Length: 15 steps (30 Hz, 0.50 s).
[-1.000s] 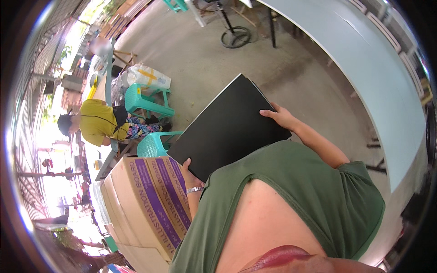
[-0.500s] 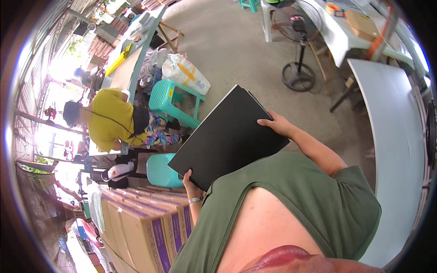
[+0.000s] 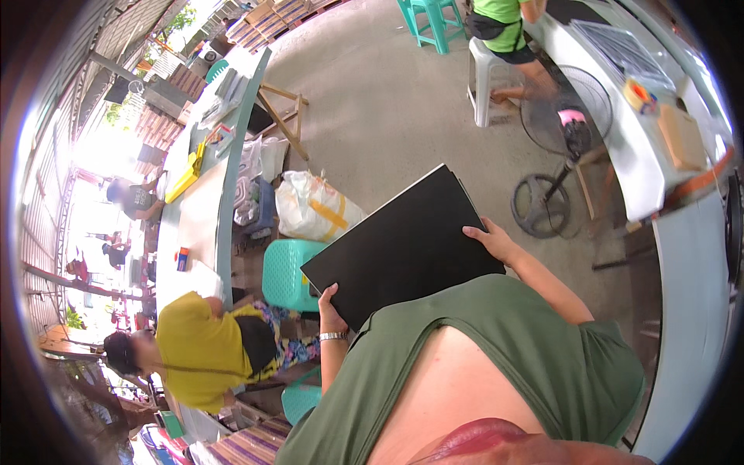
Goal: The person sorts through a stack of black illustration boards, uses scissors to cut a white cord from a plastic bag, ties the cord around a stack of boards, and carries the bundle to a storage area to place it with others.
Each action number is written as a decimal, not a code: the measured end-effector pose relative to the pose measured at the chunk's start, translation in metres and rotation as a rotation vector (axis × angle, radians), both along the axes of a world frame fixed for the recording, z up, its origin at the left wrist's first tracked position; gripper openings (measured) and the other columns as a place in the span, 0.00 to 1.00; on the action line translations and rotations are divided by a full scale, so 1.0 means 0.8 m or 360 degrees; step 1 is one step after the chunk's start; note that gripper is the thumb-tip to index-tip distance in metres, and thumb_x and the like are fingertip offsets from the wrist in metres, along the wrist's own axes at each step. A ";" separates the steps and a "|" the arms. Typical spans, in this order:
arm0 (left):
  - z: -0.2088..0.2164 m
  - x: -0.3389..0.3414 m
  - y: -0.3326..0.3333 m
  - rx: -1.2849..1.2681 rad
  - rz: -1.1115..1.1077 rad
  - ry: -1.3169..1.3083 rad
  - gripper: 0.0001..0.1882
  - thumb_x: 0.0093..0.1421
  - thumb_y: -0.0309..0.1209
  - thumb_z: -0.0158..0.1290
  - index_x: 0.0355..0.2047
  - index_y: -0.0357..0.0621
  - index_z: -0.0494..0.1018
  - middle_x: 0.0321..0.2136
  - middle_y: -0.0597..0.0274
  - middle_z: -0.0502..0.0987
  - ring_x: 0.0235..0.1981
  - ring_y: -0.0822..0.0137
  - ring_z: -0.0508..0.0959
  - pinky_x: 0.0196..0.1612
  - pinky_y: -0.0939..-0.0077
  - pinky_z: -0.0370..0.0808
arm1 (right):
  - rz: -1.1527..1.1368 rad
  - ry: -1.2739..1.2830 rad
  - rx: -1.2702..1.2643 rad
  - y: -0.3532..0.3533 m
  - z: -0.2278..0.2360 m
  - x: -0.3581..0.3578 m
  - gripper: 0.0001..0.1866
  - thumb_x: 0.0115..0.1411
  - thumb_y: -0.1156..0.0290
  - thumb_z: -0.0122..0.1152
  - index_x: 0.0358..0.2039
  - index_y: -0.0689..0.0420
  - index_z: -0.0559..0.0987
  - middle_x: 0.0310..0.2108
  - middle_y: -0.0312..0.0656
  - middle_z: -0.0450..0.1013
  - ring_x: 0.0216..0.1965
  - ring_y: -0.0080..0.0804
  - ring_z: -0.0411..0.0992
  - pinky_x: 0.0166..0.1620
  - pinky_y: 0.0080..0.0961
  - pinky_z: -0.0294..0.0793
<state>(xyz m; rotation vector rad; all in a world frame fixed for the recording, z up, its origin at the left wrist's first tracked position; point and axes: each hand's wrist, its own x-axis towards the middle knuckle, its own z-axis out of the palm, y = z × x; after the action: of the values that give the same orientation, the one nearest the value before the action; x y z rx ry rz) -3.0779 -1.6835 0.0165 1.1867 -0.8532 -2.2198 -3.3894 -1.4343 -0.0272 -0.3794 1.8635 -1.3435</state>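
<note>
A stack of black rectangular boards or sheets (image 3: 399,252) lies across the front of my body, with a thin pale edge along its far side. My left hand (image 3: 332,311) grips its left end, thumb on top and the other fingers underneath, mostly hidden. On the right end, my right hand (image 3: 496,240) holds it the same way, with its thumb on the black face. A metal-banded watch (image 3: 333,335) sits on my left wrist. How many sheets there are, I cannot tell.
At left, a person in yellow (image 3: 194,349) stands by a long table (image 3: 242,163). Green stools (image 3: 291,273) and a white sack (image 3: 319,208) stand beside it. A pedestal fan (image 3: 546,201) and a white-topped table (image 3: 620,155) are right; a person in bright green (image 3: 504,31) is beyond.
I have moved forward over the floor, and the stools, sack and fan appear nearer. The cartons at lower left have mostly left view. Both hands keep hold of the black stack.
</note>
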 end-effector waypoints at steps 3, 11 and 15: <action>-0.013 -0.075 -0.075 0.0001 0.0117 0.0052 0.25 0.50 0.36 0.54 0.48 0.36 0.70 0.43 0.51 0.76 0.43 0.53 0.76 0.49 0.58 0.74 | 0.0171 -0.0026 0.0025 -0.111 0.022 -0.099 0.42 0.52 0.43 0.63 0.56 0.64 0.68 0.47 0.53 0.73 0.48 0.41 0.73 0.52 0.31 0.70; -0.003 -0.210 -0.260 -0.0135 0.0431 0.0181 0.27 0.51 0.39 0.54 0.50 0.38 0.69 0.46 0.52 0.75 0.47 0.54 0.75 0.53 0.59 0.72 | 0.0727 0.0190 0.0075 -0.435 0.048 -0.314 0.47 0.49 0.36 0.61 0.59 0.61 0.66 0.52 0.54 0.70 0.54 0.41 0.69 0.56 0.33 0.66; -0.028 -0.293 -0.380 -0.0159 0.0573 0.0132 0.28 0.51 0.39 0.54 0.51 0.38 0.68 0.46 0.53 0.75 0.46 0.53 0.75 0.52 0.58 0.72 | 0.0845 0.0170 0.0116 -0.586 0.046 -0.398 0.48 0.49 0.37 0.61 0.59 0.63 0.64 0.52 0.54 0.70 0.54 0.42 0.69 0.56 0.33 0.66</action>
<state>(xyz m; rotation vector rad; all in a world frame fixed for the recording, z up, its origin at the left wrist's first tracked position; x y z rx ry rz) -3.3120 -1.9877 -0.0059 1.0953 -0.6507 -1.8987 -3.7076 -1.9033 0.0100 -0.8525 1.7236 -0.9055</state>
